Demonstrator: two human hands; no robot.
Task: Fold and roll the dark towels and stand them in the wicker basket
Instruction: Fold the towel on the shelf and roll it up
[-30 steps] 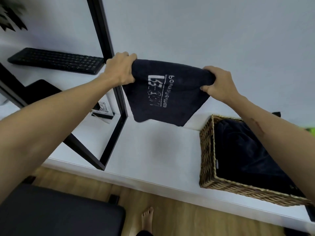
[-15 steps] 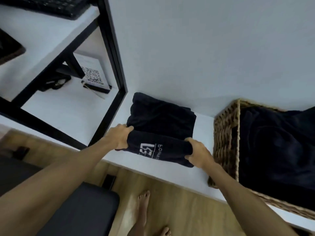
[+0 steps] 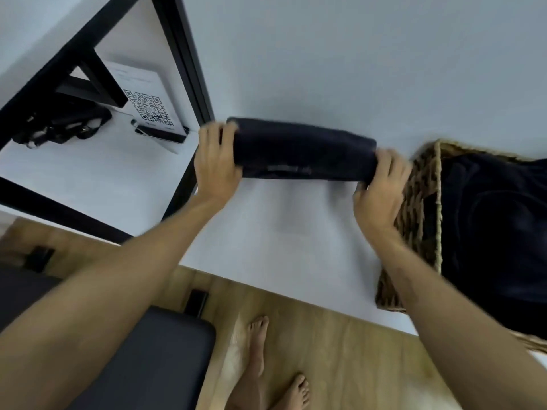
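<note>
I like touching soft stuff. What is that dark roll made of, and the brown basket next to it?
The rolled towel looks like soft, matte, dark cloth, probably terry: it bends and bunches where the hands grip its ends. The basket looks like woven wicker or straw, tan and brown, with a rough plaited pattern and a pale braided rim. It would likely feel stiff and bumpy.

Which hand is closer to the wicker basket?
The right hand. It grips the near end of the rolled towel right beside the wicker basket, overlapping its side wall in this view. The left hand grips the towel's far end, a towel's length away.
</note>
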